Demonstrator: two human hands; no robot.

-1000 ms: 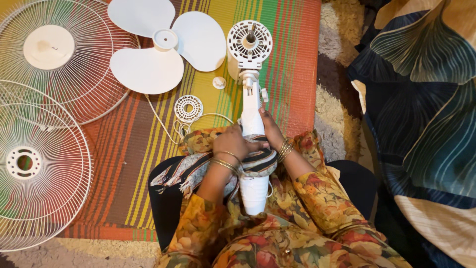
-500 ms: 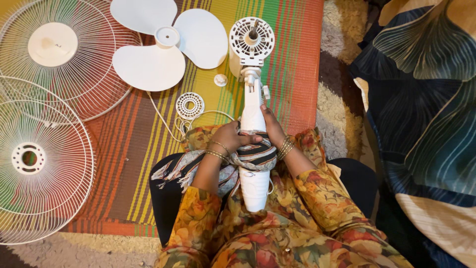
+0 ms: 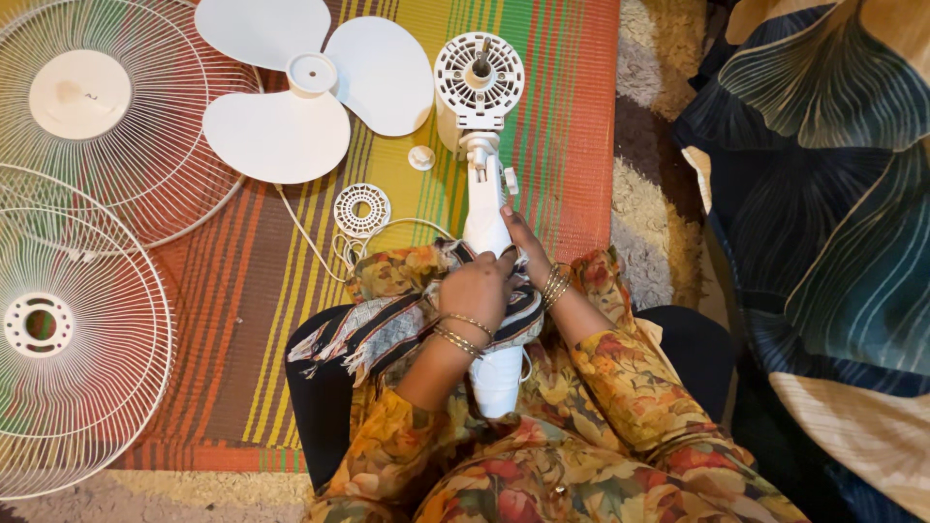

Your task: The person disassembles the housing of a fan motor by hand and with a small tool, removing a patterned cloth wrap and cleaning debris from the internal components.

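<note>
Both hands, left (image 3: 480, 291) and right (image 3: 523, 247), are gripping the white plastic fan body (image 3: 481, 145), which is lying bladeless, its round vented motor head pointing to the striped mat's (image 3: 562, 116) far edge.

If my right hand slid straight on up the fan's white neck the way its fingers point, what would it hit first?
Probably the small white knob on the neck's side, just beyond the right hand; past that, the round vented motor housing. Depth is unclear.

A white fan body (image 3: 481, 194) lies lengthwise across the lap and the striped mat, its round vented motor head pointing away with the bare shaft showing. A striped cloth (image 3: 407, 324) wraps around its stem.
</note>
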